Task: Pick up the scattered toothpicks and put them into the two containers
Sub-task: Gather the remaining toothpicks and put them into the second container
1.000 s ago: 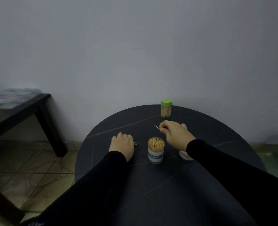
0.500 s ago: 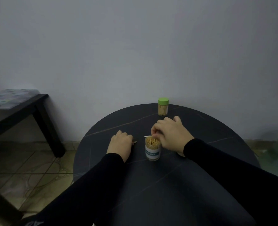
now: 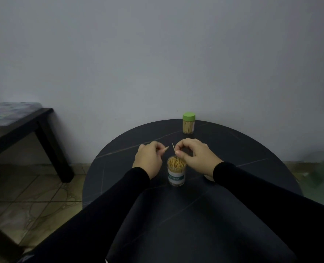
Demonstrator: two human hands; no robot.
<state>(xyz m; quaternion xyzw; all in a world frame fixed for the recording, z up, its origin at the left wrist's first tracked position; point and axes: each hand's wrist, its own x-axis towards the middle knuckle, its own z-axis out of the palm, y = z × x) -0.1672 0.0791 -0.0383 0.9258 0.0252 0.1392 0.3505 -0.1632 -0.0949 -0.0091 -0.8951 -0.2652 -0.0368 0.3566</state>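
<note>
Both hands are pinching toothpicks right above the open jar (image 3: 176, 170): left hand (image 3: 148, 160) holds one (image 3: 166, 148), right hand (image 3: 195, 156) another (image 3: 173, 146). They're super light, stiff, snappable, so I'd pinch mid-shaft, gently.

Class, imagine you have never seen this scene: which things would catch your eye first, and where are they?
First, the open toothpick jar at the middle of the round black table, with the left hand and right hand just behind it, each pinching a toothpick. Next, the green-lidded jar at the table's far edge, by the wall.
</note>
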